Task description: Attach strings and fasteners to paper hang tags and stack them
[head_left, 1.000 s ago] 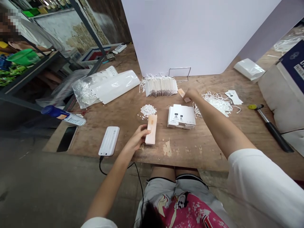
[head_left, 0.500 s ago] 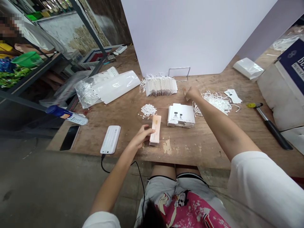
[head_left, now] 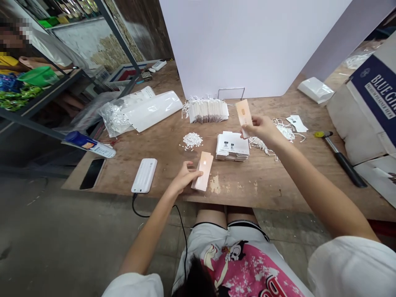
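Observation:
My left hand (head_left: pixel 185 178) rests at the near edge of the table, its thumb pressed on a slightly fanned stack of peach cards (head_left: pixel 205 170). In my right hand (head_left: pixel 261 127) is a peach card (head_left: pixel 242 108), raised and pinched at its lower end. Below and left of that hand lies a stack of white printed cards (head_left: pixel 235 144). A pile of small white pieces (head_left: pixel 192 140) lies just beyond the peach stack. Partly behind my right hand and forearm spread white strings (head_left: pixel 286 131). A row of white tags with strings (head_left: pixel 208 111) stands farther back.
A white board (head_left: pixel 247 45) rises behind the tags, with a wire stand (head_left: pixel 231 89) at its foot. To the right are a hammer (head_left: pixel 346 163) and a carton (head_left: pixel 352 119). At left lie a power bank (head_left: pixel 144 176), phone (head_left: pixel 92 173), spray can (head_left: pixel 89 144) and plastic bags (head_left: pixel 151 109).
My right hand has turned and shifted slightly right, and the peach card in it now stands up in plain view. Under my left thumb, the peach stack has fanned out.

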Tool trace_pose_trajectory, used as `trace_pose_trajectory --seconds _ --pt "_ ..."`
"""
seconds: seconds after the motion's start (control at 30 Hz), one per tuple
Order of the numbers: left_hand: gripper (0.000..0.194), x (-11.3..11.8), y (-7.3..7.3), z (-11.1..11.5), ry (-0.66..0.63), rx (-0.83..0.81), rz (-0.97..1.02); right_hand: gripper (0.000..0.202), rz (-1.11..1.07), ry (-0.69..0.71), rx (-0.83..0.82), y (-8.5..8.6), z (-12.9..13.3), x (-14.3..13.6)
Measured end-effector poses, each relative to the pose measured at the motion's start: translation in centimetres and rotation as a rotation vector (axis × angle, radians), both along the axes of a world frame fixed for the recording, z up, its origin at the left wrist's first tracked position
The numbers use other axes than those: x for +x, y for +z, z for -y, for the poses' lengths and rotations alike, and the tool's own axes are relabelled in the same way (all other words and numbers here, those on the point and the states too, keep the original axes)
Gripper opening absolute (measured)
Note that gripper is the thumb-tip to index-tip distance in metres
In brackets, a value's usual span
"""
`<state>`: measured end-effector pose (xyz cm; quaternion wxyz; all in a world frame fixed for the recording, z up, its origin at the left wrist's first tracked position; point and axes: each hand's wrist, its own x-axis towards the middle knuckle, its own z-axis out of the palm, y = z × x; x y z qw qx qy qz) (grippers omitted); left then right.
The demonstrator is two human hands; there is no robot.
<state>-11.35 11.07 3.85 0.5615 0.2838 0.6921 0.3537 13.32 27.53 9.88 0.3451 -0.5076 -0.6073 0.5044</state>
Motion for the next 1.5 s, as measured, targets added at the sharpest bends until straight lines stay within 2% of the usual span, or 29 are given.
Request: trace_pose_trajectory --seconds 0.13,0.27,0.37,0.47,0.57,0.67,0.83,1.27,1.5 --pt "0.061 -1.0 0.1 -0.2 -0.031 0.025 -0.095 0.012 0.032 0.117 -0.051 -0.1 3.8 -0.2" --pt "0.061 -2.1 0.4 -0.3 -0.068 0.094 -0.163 0.018 -0.008 0.184 -0.14 -1.3 5.8 -0.8" --pt "0.06 -1.9 0.9 -0.4 -0.133 0.168 -0.263 0.015 -0.062 0.182 -0.203 -2.5 6.9 -1.2" --pt "0.052 -0.5 1.9 -0.6 -0.198 0.25 -0.606 0.014 -0.12 0.182 -0.233 -3.5 7.7 -1.5" --pt "0.046 1.3 2.9 -0.8 -0.291 0.228 -1.018 0.014 -0.177 0.204 -0.256 -4.3 8.3 -1.6" --pt "0.046 2.4 3.4 -0.9 -0.385 0.152 -1.207 0.014 -0.216 0.211 -0.295 -4.7 8.8 -1.6" --pt "0.036 2.0 3.4 -1.2 -0.425 0.113 -1.228 0.016 -0.232 0.203 -0.336 -4.9 9.3 -1.2" --pt "0.038 1.1 3.7 -1.4 -0.379 0.123 -1.193 0.011 -0.216 0.166 -0.37 -5.7 10.0 -0.1" --pt "0.038 0.5 3.7 -1.4 -0.357 0.155 -1.165 0.016 -0.223 0.161 -0.392 -6.0 10.3 -0.1"
